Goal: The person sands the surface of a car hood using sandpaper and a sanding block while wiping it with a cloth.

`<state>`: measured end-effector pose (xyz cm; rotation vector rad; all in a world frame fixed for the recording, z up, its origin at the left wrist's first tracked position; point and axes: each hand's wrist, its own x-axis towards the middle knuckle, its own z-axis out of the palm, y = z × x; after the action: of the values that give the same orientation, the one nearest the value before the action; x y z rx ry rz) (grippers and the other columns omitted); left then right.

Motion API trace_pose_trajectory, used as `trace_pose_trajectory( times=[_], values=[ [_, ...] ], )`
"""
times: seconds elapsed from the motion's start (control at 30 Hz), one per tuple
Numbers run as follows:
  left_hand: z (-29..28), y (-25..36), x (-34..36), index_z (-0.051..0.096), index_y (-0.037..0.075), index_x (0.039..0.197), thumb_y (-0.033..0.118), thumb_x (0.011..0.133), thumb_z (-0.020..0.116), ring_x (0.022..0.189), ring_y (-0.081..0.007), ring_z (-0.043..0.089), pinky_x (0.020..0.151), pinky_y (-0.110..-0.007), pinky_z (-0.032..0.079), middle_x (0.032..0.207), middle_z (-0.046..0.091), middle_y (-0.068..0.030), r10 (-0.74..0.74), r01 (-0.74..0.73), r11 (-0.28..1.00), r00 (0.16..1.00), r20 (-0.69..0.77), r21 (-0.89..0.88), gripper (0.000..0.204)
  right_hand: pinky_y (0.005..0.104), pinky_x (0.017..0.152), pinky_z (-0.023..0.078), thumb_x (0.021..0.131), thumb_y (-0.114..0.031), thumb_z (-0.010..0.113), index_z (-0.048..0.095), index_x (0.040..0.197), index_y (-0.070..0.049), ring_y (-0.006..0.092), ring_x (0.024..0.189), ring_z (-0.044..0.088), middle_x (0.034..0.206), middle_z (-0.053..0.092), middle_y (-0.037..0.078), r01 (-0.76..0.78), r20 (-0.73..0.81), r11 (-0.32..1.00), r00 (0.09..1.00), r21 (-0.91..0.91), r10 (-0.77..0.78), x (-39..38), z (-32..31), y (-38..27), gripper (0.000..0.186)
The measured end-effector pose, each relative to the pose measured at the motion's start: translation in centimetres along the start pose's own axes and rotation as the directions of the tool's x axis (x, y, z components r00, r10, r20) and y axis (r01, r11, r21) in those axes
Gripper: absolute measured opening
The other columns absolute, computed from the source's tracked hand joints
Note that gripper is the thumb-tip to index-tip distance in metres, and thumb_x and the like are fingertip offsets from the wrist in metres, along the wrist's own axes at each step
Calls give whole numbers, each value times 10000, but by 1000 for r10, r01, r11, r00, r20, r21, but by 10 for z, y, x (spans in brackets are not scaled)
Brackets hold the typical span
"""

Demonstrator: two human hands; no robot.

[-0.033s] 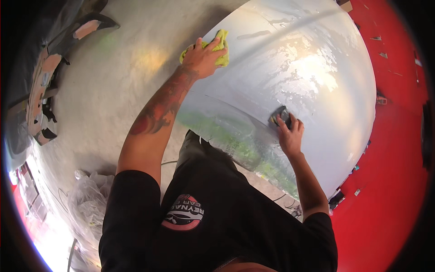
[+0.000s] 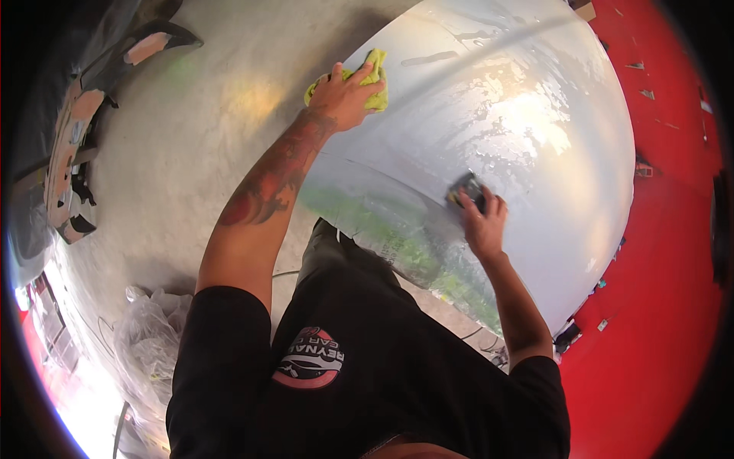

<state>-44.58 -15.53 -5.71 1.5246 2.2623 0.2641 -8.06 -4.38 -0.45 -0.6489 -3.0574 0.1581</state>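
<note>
A large, curved, silver-white car panel (image 2: 569, 191) fills the middle and right, wet with patches of water and glare. My left hand (image 2: 342, 98) presses a yellow-green cloth (image 2: 377, 76) to its far left edge, fingers bent over the bunched fabric. Nearer the middle, my right hand (image 2: 485, 223) grips a dark block (image 2: 466, 188), which looks like a sanding block and rests flat on the panel. Slight motion blur softens the block, and its underside is hidden. Along the near edge runs a masked strip (image 2: 397, 245) with greenish smears.
A black bumper-like part (image 2: 90, 107) with tan patches lies at the far left on the concrete floor (image 2: 222, 84). Crumpled clear plastic sheeting (image 2: 153, 329) sits at the lower left. A red surface (image 2: 650, 306) with scattered small items borders the panel on the right.
My right hand and the dark block have shifted slightly left across the panel. My left hand and the cloth have barely moved.
</note>
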Motion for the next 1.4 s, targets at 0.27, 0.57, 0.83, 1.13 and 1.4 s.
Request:
trace_pose_trajectory(
  times=[0.27,0.57,0.83,1.13,1.4],
  values=[
    [-3,0,-2,530,316,1435,332,918,710,1373,-473,403,1044,-518,492,1613,344,-3,48,-45,983,999,-11,178,547,470,907,454,882,-217,674,636,1322,-358,339,1074,523,1284,554,117,322,-117,945,942,61,-313,108,72,-115,463],
    [-1,-2,6,531,333,1431,398,899,706,1354,-535,401,998,-581,498,1637,320,-41,47,-50,997,998,48,65,564,487,919,442,848,-179,653,706,1254,-317,382,1055,512,1341,546,171,95,-158,992,984,81,-81,62,34,-81,433],
    [-22,8,6,428,387,1503,448,949,642,1415,-527,356,1082,-566,459,1671,248,5,-58,29,990,975,214,136,597,489,1012,420,860,-140,617,664,1306,-326,385,1139,519,1382,540,172,-82,-84,983,992,165,96,61,55,-107,486],
    [-21,7,13,426,391,1508,494,959,616,1443,-516,326,1122,-547,421,1687,200,13,-82,45,989,960,267,142,590,489,929,436,885,-115,618,648,1266,-128,362,1143,536,1272,596,188,-764,-107,589,584,263,805,-32,21,-24,382],
    [-27,15,11,354,439,1544,497,967,604,1476,-460,300,1129,-529,422,1697,156,40,-129,55,971,940,315,232,631,492,1029,413,867,-185,687,656,1266,-219,400,1212,509,1330,563,214,-343,-51,869,921,357,385,81,61,-129,401]
  ],
)
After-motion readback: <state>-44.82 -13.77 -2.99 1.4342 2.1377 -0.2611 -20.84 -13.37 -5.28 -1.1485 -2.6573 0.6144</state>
